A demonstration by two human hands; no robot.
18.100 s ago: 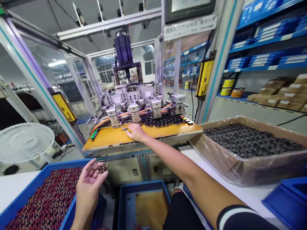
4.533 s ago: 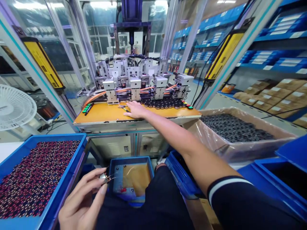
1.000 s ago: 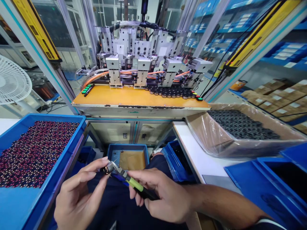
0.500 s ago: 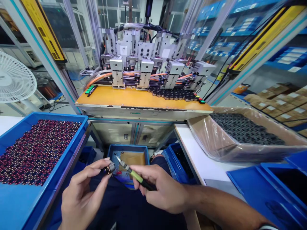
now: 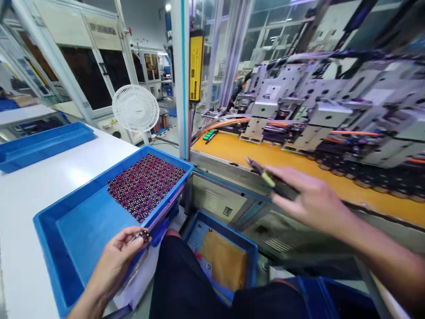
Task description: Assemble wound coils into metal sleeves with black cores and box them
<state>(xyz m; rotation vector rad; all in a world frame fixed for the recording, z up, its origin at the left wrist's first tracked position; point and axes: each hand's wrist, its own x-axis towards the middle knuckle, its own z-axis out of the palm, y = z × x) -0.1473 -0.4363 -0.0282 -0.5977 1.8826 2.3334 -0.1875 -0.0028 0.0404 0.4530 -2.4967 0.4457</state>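
My left hand pinches a small round copper-wound part between thumb and fingers, at the near right side of a blue tray. Many small dark parts with red and copper-coloured bits fill the far half of that tray. Out to the right, my right hand is wrapped round cutting pliers with green and black handles. Their jaws point up and left, in front of the machine's yellow tabletop, and touch nothing that I can see. Motion blurs this hand slightly.
A machine with metal fixtures stands right, dark round parts lined along its yellow top. A blue bin with cardboard sits on the floor by my legs. A white fan and another blue tray are left.
The view has swung left. My hands have moved apart: the left with the small part to the tray's edge, the right with the pliers out to the right and up.
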